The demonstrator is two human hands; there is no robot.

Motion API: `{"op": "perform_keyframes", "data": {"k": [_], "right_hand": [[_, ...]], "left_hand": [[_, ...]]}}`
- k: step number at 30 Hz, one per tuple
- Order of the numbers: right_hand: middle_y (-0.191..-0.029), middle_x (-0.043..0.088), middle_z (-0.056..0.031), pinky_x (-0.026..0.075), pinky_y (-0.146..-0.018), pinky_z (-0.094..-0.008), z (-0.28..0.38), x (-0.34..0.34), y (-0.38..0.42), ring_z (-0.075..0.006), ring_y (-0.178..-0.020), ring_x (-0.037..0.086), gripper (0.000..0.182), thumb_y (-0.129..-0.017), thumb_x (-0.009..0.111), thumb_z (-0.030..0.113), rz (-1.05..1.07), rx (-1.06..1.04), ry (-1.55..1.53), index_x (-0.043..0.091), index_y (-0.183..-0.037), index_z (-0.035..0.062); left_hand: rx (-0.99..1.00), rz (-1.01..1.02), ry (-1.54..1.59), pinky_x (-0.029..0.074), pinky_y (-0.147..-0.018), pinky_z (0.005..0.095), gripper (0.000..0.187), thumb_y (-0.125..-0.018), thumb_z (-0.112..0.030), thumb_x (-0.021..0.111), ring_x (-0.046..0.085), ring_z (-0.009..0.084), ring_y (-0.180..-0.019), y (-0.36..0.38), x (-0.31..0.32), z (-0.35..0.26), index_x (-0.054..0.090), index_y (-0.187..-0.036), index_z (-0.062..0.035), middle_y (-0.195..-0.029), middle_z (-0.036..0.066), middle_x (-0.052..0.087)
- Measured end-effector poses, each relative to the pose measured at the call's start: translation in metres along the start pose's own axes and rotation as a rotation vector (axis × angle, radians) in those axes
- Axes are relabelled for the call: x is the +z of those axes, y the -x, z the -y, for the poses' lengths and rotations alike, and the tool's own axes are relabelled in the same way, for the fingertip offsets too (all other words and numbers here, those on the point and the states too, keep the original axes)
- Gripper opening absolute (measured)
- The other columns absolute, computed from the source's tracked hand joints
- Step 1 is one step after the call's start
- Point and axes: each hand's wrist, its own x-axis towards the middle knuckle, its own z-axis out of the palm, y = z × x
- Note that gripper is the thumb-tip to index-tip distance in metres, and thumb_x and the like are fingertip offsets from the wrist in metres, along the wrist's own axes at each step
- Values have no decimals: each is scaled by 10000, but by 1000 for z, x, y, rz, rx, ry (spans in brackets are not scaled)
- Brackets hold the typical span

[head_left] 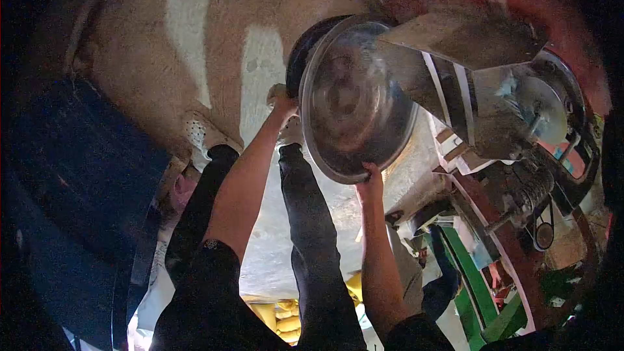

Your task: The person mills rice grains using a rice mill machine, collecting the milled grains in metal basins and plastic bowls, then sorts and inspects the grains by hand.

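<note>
A large round metal basin (348, 101) is tilted on its side, its hollow facing the chute of a machine. My right hand (370, 179) grips its lower rim, with the thumb over the edge and the other fingers mostly hidden behind it. At the basin's left edge, my left hand (285, 103) is closed, its fingertips partly out of sight. Behind the basin shows a dark round vessel (300, 52), close against my left hand; whether the two vessels touch cannot be made out. The metal chute (465, 42) overlaps the basin's right side.
To the right stands a machine with a pulley and belt (545, 231), a spring (530, 192) and a green frame (478, 286). A dark blue surface (78, 188) fills the left side. My shoes (201, 131) are on the floor. Yellow sacks (287, 322) lie at the bottom.
</note>
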Motion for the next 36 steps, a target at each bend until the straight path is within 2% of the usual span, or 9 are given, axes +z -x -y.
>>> {"op": "perform_keyframes", "data": {"k": [8,10,12,19,20,24,29,31,36], "right_hand": [[-986,584,-80,443,-926,-387,-34,27,-43,-250,-978,550,284,-684,551,-49,60,-93,-110,529,-959,20],[-935,580,-84,461,-887,-382,-49,31,-65,-260,-938,561,263,-682,549,-32,-86,-82,-139,530,-937,29],[-923,579,-85,468,-853,-377,-62,45,-79,-261,-917,563,252,-694,551,3,-95,-119,-165,529,-943,38],[-1046,552,-73,400,-892,-432,-83,45,-117,-226,-1008,507,281,-767,551,222,-200,-97,-87,523,-1018,97],[-1195,492,-111,335,-967,-488,-81,41,-112,-259,-1099,461,457,-799,551,284,-170,-49,-3,454,-1210,108],[-1396,314,-199,299,-1023,-493,-53,55,-60,-347,-1189,418,700,-875,487,374,-58,100,98,143,-1438,141],[-1373,369,-174,365,-972,-454,-14,84,43,-331,-1169,455,663,-906,435,427,354,5,367,176,-1434,121],[-1339,403,-187,399,-934,-452,0,87,89,-317,-1145,480,671,-884,487,472,447,9,470,260,-1408,119],[-1294,434,-214,422,-891,-491,31,106,166,-373,-1073,539,536,-878,501,374,451,93,555,352,-1306,89]], "left_hand": [[-19,-465,-288,468,-696,386,290,-690,-114,576,624,270,-748,122,-143,-98,606,-909,75,-807,168,646],[13,-654,-388,462,-701,382,304,-684,-106,572,610,264,-746,171,-173,-123,601,-919,84,-815,159,641],[-24,-630,-470,455,-697,365,304,-677,-91,576,593,242,-751,224,-193,-174,595,-926,82,-836,156,634],[-47,-836,119,455,-637,335,256,-682,11,539,558,199,-701,338,-256,-170,533,-934,52,-863,91,574],[-40,-841,166,458,-627,334,231,-677,19,536,553,193,-689,356,-247,-181,528,-907,45,-857,82,566],[-117,-926,227,468,-648,327,228,-663,17,532,558,214,-728,428,-218,-221,539,-891,28,-851,82,571],[187,-834,-204,472,-676,323,282,-641,21,546,571,214,-822,537,-226,-238,568,-921,27,-904,94,604],[129,-703,459,471,-710,323,331,-635,16,561,580,226,-827,588,-222,-276,579,-965,20,-951,108,623],[329,-990,-27,457,-803,331,373,-704,6,561,589,237,-871,741,-226,-388,537,-1070,75,-968,142,636]]}}
